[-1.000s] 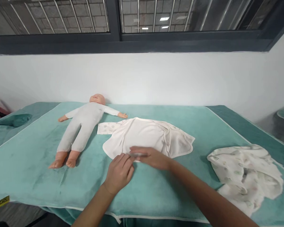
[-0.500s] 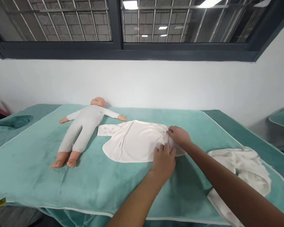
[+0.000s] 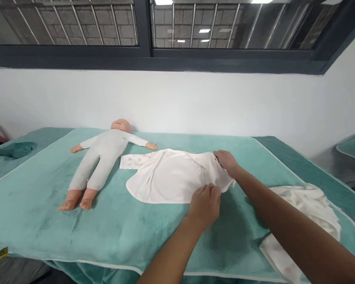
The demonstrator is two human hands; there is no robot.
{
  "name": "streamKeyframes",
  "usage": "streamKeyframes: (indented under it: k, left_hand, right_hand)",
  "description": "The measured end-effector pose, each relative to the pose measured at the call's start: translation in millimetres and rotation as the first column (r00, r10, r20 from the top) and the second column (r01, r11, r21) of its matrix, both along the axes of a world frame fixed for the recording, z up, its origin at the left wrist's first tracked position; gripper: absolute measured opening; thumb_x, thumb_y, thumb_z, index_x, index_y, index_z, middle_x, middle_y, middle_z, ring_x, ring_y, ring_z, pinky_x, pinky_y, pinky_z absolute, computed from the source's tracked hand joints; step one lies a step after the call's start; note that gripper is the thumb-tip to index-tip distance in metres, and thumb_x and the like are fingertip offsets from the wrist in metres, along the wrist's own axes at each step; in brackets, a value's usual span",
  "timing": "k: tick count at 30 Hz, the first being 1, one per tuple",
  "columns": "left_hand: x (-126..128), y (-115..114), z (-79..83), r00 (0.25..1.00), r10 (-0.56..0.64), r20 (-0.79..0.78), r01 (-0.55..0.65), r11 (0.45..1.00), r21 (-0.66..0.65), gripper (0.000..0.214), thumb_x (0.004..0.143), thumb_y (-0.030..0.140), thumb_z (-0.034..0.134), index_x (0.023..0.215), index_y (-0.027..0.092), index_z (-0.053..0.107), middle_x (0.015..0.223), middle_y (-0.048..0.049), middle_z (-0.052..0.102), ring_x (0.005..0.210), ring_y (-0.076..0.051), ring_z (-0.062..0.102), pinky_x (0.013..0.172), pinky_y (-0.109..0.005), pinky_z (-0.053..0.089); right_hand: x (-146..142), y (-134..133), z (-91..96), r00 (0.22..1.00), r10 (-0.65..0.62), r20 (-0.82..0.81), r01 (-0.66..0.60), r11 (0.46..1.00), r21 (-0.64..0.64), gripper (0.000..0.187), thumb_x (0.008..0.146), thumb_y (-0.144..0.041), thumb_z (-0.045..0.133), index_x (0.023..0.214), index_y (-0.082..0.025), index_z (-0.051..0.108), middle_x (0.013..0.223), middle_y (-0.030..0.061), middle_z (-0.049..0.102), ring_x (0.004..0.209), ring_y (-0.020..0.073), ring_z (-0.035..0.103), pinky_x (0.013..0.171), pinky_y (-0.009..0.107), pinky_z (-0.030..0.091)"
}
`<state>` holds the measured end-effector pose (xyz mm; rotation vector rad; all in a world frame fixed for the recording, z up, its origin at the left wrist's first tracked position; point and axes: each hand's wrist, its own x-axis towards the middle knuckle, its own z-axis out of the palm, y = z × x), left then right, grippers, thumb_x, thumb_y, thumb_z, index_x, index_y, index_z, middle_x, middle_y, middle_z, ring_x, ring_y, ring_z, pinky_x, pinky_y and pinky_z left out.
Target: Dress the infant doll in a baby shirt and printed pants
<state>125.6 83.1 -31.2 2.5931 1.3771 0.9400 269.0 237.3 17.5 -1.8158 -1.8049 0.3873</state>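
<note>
A white baby garment (image 3: 171,177) lies spread on the teal towel (image 3: 47,197) in the middle of the table. My left hand (image 3: 205,203) pinches the garment's near right edge. At the far right edge my right hand (image 3: 226,161) grips the same garment, and the cloth between the hands is slightly lifted. A baby doll (image 3: 102,157) in a grey suit lies on its back to the left, head toward the wall, one arm stretched to the garment's sleeve.
A crumpled white printed cloth (image 3: 307,221) lies at the right, partly behind my right forearm. A white wall and a dark-framed window stand behind the table. A darker teal cover (image 3: 12,150) lies at far left.
Both hands moved from the garment's near middle edge to its right end and took hold of it. The right edge has since lifted a little.
</note>
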Motion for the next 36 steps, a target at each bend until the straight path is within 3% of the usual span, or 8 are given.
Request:
streamKeyframes:
  k: [8, 11, 18, 24, 27, 30, 33, 36]
  left_hand:
    - [-3, -1, 3.7, 0.999, -0.015, 0.051, 0.016, 1.0, -0.01, 0.008, 0.094, 0.02, 0.04, 0.093, 0.021, 0.047, 0.087, -0.004, 0.062, 0.077, -0.019, 0.058, 0.064, -0.034, 0.045]
    - [-3, -1, 3.8, 0.998, -0.01, 0.062, 0.011, 1.0, -0.01, 0.009, 0.094, 0.019, 0.039, 0.094, 0.021, 0.047, 0.088, -0.0038, 0.061, 0.077, -0.018, 0.058, 0.063, -0.033, 0.044]
    - [-2, -1, 2.5, 0.999, -0.039, 0.03, 0.038, 0.999, 0.029, 0.01, 0.093, 0.019, 0.039, 0.093, 0.02, 0.049, 0.088, -0.0048, 0.063, 0.078, -0.019, 0.058, 0.065, -0.033, 0.045]
    - [0, 1, -0.1, 0.996, -0.088, -0.015, 0.088, 0.996, 0.004, 0.009, 0.091, 0.022, 0.045, 0.088, 0.02, 0.053, 0.086, -0.0064, 0.064, 0.079, -0.02, 0.059, 0.066, -0.035, 0.048]
    - [1, 3, -1.8, 0.995, -0.1, -0.004, 0.1, 0.995, 0.012, 0.011, 0.09, 0.022, 0.045, 0.088, 0.019, 0.056, 0.087, -0.0072, 0.064, 0.079, -0.02, 0.059, 0.07, -0.036, 0.05]
    - [3, 4, -3.5, 0.993, -0.112, 0.021, 0.112, 0.993, 0.033, 0.015, 0.09, 0.022, 0.044, 0.088, 0.018, 0.058, 0.086, -0.0089, 0.065, 0.08, -0.021, 0.06, 0.078, -0.04, 0.051]
    - [3, 3, -3.9, 0.993, -0.117, 0.021, 0.116, 0.993, 0.005, 0.013, 0.086, 0.024, 0.05, 0.084, 0.017, 0.061, 0.079, -0.0092, 0.066, 0.076, -0.023, 0.061, 0.068, -0.039, 0.051]
    - [-3, -5, -1.1, 0.985, -0.149, 0.09, 0.154, 0.987, -0.048, 0.012, 0.083, 0.021, 0.053, 0.074, 0.017, 0.06, 0.071, -0.0077, 0.064, 0.07, -0.022, 0.061, 0.062, -0.036, 0.049]
  right_hand:
    - [29, -24, -17.3, 0.917, 0.058, 0.394, -0.014, 0.993, -0.113, 0.032, 0.089, -0.046, 0.048, 0.081, -0.019, 0.063, 0.089, 0.0088, 0.067, 0.077, 0.0187, 0.059, 0.064, 0.027, 0.038]
    - [37, -28, -16.7, 0.864, 0.103, 0.494, -0.024, 0.986, -0.164, 0.036, 0.093, -0.049, 0.045, 0.083, -0.019, 0.061, 0.085, 0.009, 0.067, 0.073, 0.0194, 0.06, 0.062, 0.028, 0.037]
    - [41, -4, 10.7, 0.762, 0.163, 0.627, -0.081, 0.984, -0.157, 0.034, 0.098, -0.042, 0.04, 0.095, -0.016, 0.062, 0.092, 0.0132, 0.068, 0.081, 0.0232, 0.063, 0.066, 0.031, 0.037]
    - [37, 16, 28.4, 0.75, 0.159, 0.642, -0.139, 0.987, -0.082, 0.02, 0.093, -0.022, 0.048, 0.099, -0.013, 0.064, 0.105, 0.0203, 0.065, 0.104, 0.0302, 0.059, 0.084, 0.041, 0.039]
    - [17, 14, 24.9, 0.786, 0.17, 0.595, -0.188, 0.982, -0.032, 0.026, 0.092, -0.015, 0.043, 0.105, -0.011, 0.064, 0.113, 0.0231, 0.062, 0.112, 0.0322, 0.054, 0.091, 0.045, 0.039]
    - [-25, -1, 8.4, 0.819, 0.265, 0.509, -0.312, 0.95, 0.007, 0.035, 0.096, -0.018, 0.035, 0.119, -0.014, 0.061, 0.128, 0.0177, 0.059, 0.119, 0.0271, 0.052, 0.099, 0.04, 0.039]
    - [-71, -20, -17.4, 0.792, 0.429, 0.435, -0.472, 0.882, -0.011, 0.041, 0.098, -0.032, 0.035, 0.132, -0.022, 0.055, 0.135, 0.0075, 0.058, 0.123, 0.0207, 0.052, 0.105, 0.033, 0.038]
    - [-94, -28, -38.1, 0.766, 0.493, 0.412, -0.528, 0.849, -0.033, 0.051, 0.096, -0.044, 0.04, 0.137, -0.016, 0.051, 0.145, 0.0102, 0.051, 0.134, 0.0235, 0.044, 0.11, 0.037, 0.034]
